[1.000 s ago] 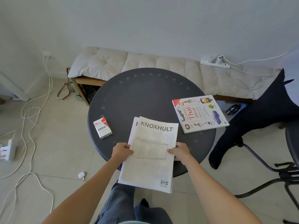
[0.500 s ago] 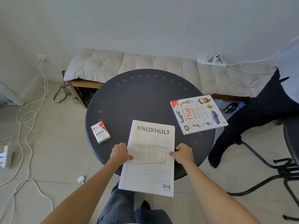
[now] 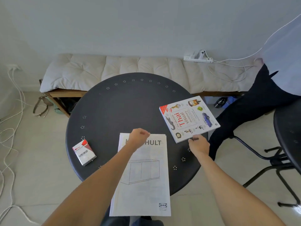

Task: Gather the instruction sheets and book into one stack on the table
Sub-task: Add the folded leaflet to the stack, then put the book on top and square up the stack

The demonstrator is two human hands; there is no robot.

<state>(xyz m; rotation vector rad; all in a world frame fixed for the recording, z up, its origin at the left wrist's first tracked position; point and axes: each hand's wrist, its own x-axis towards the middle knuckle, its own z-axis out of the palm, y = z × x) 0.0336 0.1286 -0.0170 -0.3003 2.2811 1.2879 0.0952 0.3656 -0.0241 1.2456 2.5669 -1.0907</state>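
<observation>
The stacked instruction sheets [image 3: 146, 180], with KNOXHULT printed on top, lie at the near side of the round black table [image 3: 130, 101] and hang over its near edge. My left hand [image 3: 138, 136] is loosely closed above the sheets' top edge, holding nothing and covering part of the title. The Thai visual dictionary book [image 3: 189, 118] lies flat at the table's right rim, partly overhanging it. My right hand [image 3: 198, 145] is at the book's near edge, with its fingertips curled onto that edge.
A red and white VESS pack [image 3: 84, 152] sits on the table's left side. A cushioned bench [image 3: 130, 69] runs behind the table. A seated person's dark-trousered leg [image 3: 244, 115] and a black chair [image 3: 286, 144] stand at the right. Cables trail on the floor at the left.
Both hands have let go of the sheets, which now rest squared on the table. My left hand rose to the sheets' top edge. My right hand reached right to the book's near edge.
</observation>
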